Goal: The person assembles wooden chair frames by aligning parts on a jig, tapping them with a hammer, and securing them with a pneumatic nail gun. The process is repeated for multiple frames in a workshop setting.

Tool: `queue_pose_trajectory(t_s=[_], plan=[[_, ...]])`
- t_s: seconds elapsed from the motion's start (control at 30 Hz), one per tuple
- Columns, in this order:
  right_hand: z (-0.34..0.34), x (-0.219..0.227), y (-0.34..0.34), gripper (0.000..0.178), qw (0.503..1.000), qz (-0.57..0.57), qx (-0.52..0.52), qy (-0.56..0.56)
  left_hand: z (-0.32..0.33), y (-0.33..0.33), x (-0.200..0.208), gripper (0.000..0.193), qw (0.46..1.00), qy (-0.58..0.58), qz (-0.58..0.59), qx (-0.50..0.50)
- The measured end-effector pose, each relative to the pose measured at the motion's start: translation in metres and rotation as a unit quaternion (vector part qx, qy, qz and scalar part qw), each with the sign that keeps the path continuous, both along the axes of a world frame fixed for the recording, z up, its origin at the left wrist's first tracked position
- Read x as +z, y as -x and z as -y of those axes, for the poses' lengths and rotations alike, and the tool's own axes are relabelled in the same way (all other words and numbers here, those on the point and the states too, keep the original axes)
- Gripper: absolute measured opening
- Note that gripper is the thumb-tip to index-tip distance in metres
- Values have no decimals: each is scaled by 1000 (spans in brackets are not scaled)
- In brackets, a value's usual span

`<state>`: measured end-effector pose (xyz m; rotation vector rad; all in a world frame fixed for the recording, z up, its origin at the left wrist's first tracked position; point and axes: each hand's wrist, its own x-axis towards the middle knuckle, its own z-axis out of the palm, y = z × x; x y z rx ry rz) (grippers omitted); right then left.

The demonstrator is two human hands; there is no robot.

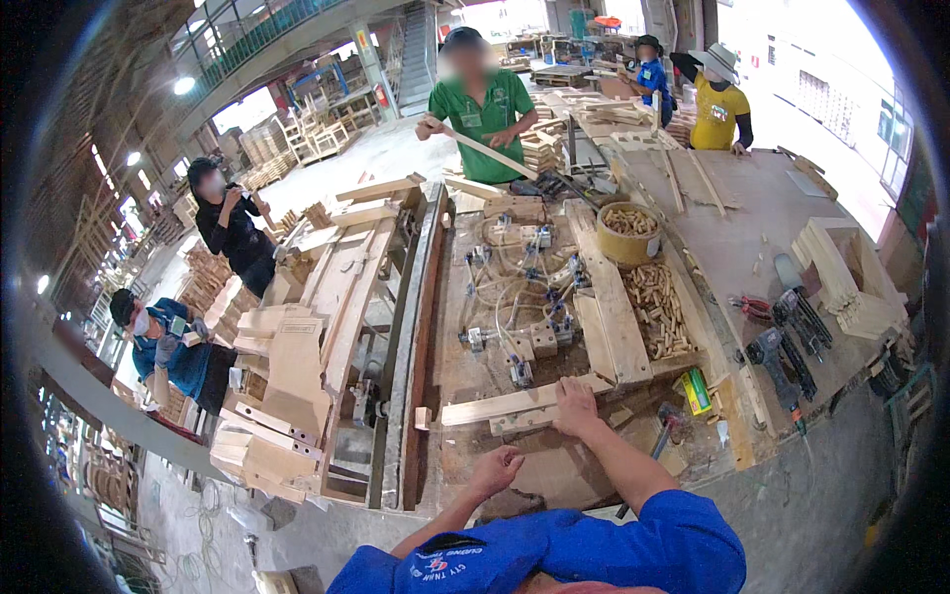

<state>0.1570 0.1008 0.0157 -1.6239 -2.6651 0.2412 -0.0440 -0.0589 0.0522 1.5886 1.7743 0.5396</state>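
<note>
My right hand (576,404) is closed over the right end of a pale wooden slat (510,403) on the workbench. A shorter wooden block with holes (515,424) lies against the slat's near side. My left hand (498,469) hovers nearer to me, below that block, with its fingers curled in; whatever they may hold is hidden. Beyond the slat stands a clamping jig (542,342) with metal cylinders and looped air hoses. Wooden dowels (661,312) fill a tray at the right, and a round yellow tub (627,249) of dowels stands behind it.
A green-and-yellow box (696,392) and a hammer (669,422) lie near my right arm. Farther right are nail guns (777,358) and red pliers (752,308). A co-worker in green (480,111) holds a slat across the bench. Stacked boards (287,381) fill the left table.
</note>
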Motion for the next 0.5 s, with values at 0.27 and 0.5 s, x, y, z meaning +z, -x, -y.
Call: queue_pose_trajectory(t_s=[0.27,0.5], plan=[[-7,1,-18,92,999,4,35,-27,20,-48,-17,45,999,44,10,-19],[-9,10,-18,97,999,7,39,2,25,-50,-30,45,998,62,21,-19]])
